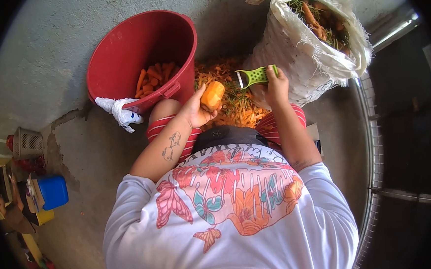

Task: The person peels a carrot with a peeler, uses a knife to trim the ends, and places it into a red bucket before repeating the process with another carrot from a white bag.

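Note:
My left hand [197,109] is closed around a thick, mostly peeled orange carrot [212,95], held in front of my knees. In my right hand [277,88] is a green peeler [257,76], gripped by its handle, with its blade end pointing left toward the carrot. Blade and carrot are apart. Below both hands lies a heap of carrot peelings [239,114] mixed with green stems. Peeled carrots [156,79] lie in the bottom of a large red tub [140,38] to my left.
A white woven sack [289,46] with unpeeled carrots [314,22] and greens stands at right. A white cloth [120,112] is tied on the tub's rim. Far left are a blue container [52,192], a perforated basket [27,143] and part of another person [16,218]. A grey wall [47,51] stands behind.

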`<state>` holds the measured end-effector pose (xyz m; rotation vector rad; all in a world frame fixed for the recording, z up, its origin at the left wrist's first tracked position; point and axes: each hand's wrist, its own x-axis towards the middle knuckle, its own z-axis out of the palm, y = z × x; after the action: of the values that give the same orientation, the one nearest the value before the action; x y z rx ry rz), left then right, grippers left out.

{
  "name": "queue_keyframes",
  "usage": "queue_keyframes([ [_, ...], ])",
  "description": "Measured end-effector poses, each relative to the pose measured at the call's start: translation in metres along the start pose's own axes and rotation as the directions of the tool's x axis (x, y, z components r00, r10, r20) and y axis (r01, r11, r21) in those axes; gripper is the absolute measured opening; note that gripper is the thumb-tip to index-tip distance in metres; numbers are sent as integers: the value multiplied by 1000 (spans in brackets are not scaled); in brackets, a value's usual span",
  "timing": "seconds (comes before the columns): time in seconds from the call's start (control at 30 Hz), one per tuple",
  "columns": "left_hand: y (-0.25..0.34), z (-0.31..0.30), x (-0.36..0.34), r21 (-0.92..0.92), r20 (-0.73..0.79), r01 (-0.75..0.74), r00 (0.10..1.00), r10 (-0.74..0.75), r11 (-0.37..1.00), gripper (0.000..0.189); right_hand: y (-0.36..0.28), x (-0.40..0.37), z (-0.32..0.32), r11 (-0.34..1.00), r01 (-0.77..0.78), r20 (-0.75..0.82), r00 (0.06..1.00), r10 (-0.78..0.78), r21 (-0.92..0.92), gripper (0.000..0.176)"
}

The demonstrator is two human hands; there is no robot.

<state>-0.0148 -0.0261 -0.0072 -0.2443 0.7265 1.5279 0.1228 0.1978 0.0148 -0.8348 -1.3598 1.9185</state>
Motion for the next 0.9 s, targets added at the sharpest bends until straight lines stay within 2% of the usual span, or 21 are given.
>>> queue_keyframes([
  [0.07, -4, -4, 9, -14, -35, 16, 999, -17, 1000, 52, 2, -18, 16, 943, -192, 255, 959, 122, 272, 22],
  [0.1, -5, -7, 12, -24, -40, 50, 998, -51, 998, 49, -7, -38, 31, 867, -381, 371, 893, 255, 320, 21],
  [0.13, -7, -8, 14, -36, -32, 50, 998, -51, 998, 48, -14, -58, 44, 757, -558, 490, 793, 363, 341, 19],
  [0.17, -10, -8, 15, -47, -25, 49, 998, -50, 998, 48, -9, -67, 49, 734, -603, 621, 714, 322, 313, 18],
  [0.2, -13, -9, 16, -60, -21, 49, 999, -50, 997, 47, 1, -66, 51, 725, -627, 621, 697, 359, 284, 17],
  [0.27, -15, -9, 15, -47, -21, 79, 997, -80, 996, 46, 18, -51, 46, 831, -486, 466, 822, 329, 270, 15],
  [0.3, -15, -7, 10, -52, -11, 90, 996, -91, 995, 46, 3, -50, 45, 910, -388, 329, 887, 325, 148, 15],
  [0.33, -15, -5, 6, -56, 0, 101, 995, -101, 993, 46, 2, -43, 45, 962, -256, 245, 943, 226, 98, 16],
  [0.5, -18, 5, 2, -18, -14, 71, 997, -72, 997, 41, -4, -51, 53, 986, -74, 232, 967, 108, -150, 20],
  [0.63, -20, 7, 2, 34, 3, 64, 998, -64, 997, 41, -4, -45, 51, 965, 45, 214, 977, 12, -260, 19],
  [0.9, -15, 9, -8, 138, 49, 53, 997, -60, 989, 45, -8, -29, 38, 972, -5, 124, 992, 35, -237, 18],
])
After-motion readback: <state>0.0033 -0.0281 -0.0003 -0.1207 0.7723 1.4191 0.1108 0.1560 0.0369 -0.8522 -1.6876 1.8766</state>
